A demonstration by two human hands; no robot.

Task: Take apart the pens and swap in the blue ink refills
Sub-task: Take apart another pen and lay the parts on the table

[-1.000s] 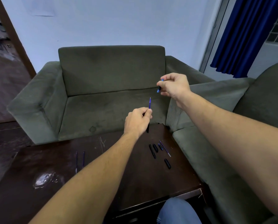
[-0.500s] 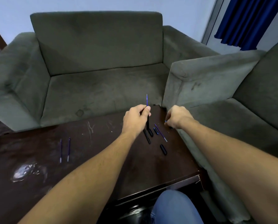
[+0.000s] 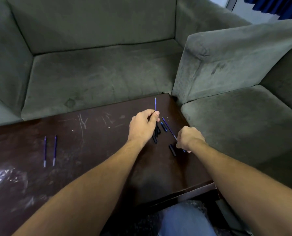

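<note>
Left hand [image 3: 142, 126] pinches black pen barrel [image 3: 156, 125], thin blue refill [image 3: 155, 104] protruding upward. Right hand [image 3: 189, 139] fingers curled round second thin blue refill [image 3: 169, 128]. Loose black pen pieces [image 3: 172, 150] between hands. Two spare blue refills [image 3: 54, 149] far left on dark wooden table [image 3: 94, 150].

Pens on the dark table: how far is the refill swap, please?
Done: at least one pen looks taken apart; black pen parts lie loose on the table. In hand: the left hand holds a pen barrel with a blue refill sticking out, and the right hand pinches a second refill. Left: two spare refills lie untouched, and no pen looks reassembled.
</note>
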